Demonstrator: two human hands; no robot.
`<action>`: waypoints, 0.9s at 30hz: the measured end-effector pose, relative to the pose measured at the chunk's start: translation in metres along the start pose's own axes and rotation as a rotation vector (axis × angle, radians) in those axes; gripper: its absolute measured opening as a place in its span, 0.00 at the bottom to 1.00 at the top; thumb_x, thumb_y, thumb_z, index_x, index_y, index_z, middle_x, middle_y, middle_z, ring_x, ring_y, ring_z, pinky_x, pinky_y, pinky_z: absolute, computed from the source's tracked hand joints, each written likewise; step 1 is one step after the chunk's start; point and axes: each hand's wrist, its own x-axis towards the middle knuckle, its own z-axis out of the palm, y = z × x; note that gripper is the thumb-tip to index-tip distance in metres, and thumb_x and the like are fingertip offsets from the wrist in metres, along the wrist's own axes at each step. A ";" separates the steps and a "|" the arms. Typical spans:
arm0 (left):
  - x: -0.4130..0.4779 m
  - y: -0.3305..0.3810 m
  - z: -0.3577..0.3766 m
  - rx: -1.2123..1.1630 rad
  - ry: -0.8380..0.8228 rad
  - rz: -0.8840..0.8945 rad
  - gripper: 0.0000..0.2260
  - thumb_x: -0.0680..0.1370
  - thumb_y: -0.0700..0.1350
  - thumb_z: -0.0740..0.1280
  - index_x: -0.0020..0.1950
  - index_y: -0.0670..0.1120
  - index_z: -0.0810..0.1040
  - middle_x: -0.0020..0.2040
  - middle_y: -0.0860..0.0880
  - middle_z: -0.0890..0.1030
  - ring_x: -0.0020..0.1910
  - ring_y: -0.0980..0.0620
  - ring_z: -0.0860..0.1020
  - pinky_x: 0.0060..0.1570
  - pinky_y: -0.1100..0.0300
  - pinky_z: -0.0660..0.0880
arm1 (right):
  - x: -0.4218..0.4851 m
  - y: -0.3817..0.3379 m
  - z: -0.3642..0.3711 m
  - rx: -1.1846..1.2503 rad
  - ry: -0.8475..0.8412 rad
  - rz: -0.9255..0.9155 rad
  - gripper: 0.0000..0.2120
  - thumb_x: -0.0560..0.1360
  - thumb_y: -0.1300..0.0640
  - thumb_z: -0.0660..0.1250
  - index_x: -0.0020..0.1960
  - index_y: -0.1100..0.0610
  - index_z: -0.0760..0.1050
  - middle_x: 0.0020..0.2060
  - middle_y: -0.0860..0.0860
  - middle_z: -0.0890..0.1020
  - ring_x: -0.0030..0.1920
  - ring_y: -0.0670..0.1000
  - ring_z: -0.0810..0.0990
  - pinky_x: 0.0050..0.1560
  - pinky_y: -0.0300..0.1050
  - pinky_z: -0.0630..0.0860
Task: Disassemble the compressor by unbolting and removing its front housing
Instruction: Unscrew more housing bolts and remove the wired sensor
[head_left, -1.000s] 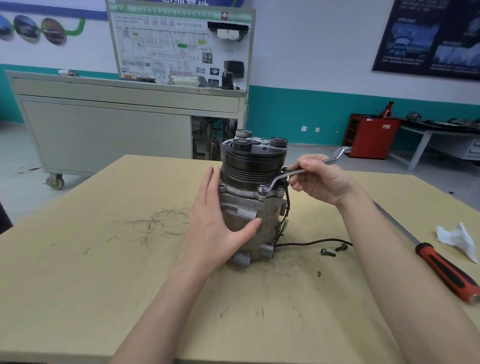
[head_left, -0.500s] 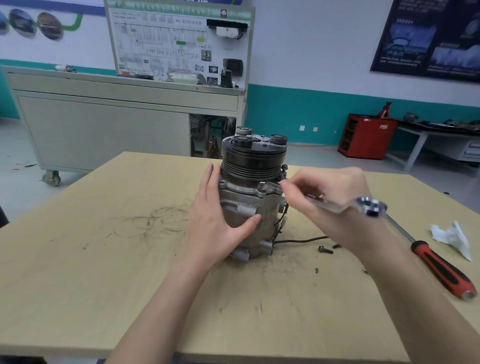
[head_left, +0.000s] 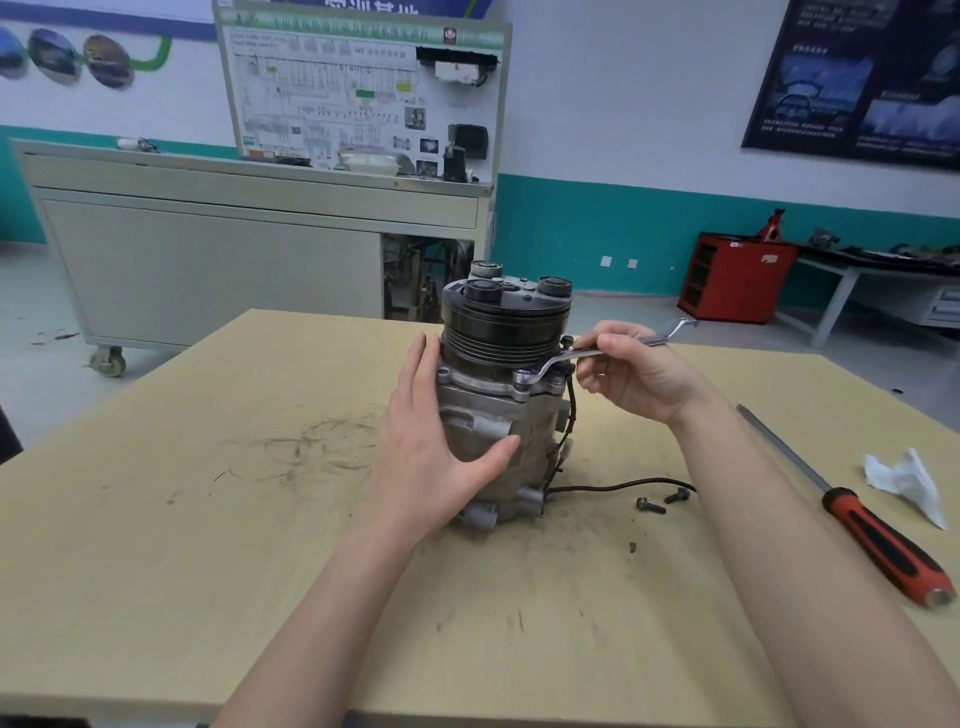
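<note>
The compressor (head_left: 511, 410) stands upright on the wooden table (head_left: 156, 519), its black pulley end on top. My left hand (head_left: 431, 441) wraps the grey body from the left, thumb across its front. My right hand (head_left: 631, 371) grips the middle of a silver ring wrench (head_left: 558, 361). The wrench's ring end sits on a bolt (head_left: 522, 378) at the housing flange, front right. Its other end sticks out past my hand to the right. Two loose bolts (head_left: 662, 501) lie on the table beside the black cable (head_left: 618, 487).
A long screwdriver (head_left: 878, 540) with a red and black handle lies at the right. A crumpled white tissue (head_left: 906, 480) sits beyond it. A grey wheeled cabinet (head_left: 208, 260) with a display board stands behind the table. A red cabinet (head_left: 737, 278) is far right.
My right hand has swung the wrench back from the near right side and its ring end is on the flange bolt again. My left hand has stayed on the compressor body.
</note>
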 end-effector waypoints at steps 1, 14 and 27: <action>0.000 0.000 0.000 -0.004 -0.001 0.001 0.47 0.67 0.68 0.63 0.78 0.51 0.48 0.79 0.51 0.53 0.74 0.65 0.50 0.72 0.61 0.52 | 0.001 -0.001 0.000 0.016 -0.007 -0.018 0.15 0.57 0.49 0.82 0.37 0.58 0.84 0.29 0.54 0.83 0.28 0.48 0.81 0.30 0.37 0.77; 0.000 -0.002 0.002 -0.038 0.013 -0.006 0.48 0.67 0.66 0.67 0.79 0.46 0.51 0.79 0.46 0.57 0.77 0.50 0.57 0.71 0.43 0.64 | -0.064 -0.023 0.075 -0.861 0.367 -0.427 0.08 0.75 0.61 0.68 0.41 0.62 0.82 0.31 0.51 0.83 0.32 0.49 0.82 0.37 0.52 0.81; 0.000 -0.001 0.000 -0.023 0.012 0.003 0.48 0.67 0.66 0.66 0.79 0.47 0.50 0.78 0.46 0.58 0.77 0.49 0.59 0.71 0.43 0.65 | -0.075 -0.012 0.101 -0.906 0.490 -0.427 0.08 0.75 0.62 0.67 0.38 0.60 0.80 0.31 0.51 0.82 0.34 0.52 0.82 0.37 0.55 0.77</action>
